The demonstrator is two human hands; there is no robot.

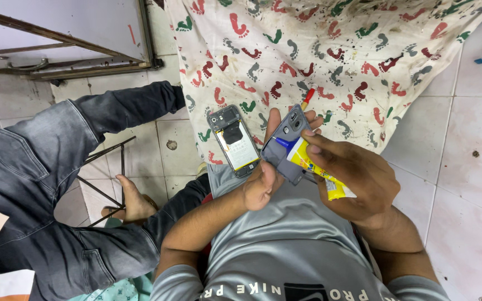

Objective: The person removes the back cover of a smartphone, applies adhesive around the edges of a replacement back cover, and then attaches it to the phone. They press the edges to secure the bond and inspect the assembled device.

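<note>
1. A white cloth with coloured footprint marks lies on the tiled floor, in front of the person.
2. Another person in grey jeans sits at the left side, with a bare foot on the floor.
3. The right hand has its fingers closed around a yellow glue tube; the blue nozzle of the tube touches the grey back cover.
4. The left hand grasps this back cover from below, and the fingers appear behind its upper edge.
5. An opened phone, with its inner parts visible, lies on the cloth just beside the cover, at its left.
6. A small red tool lies on the cloth just behind the cover.
</note>
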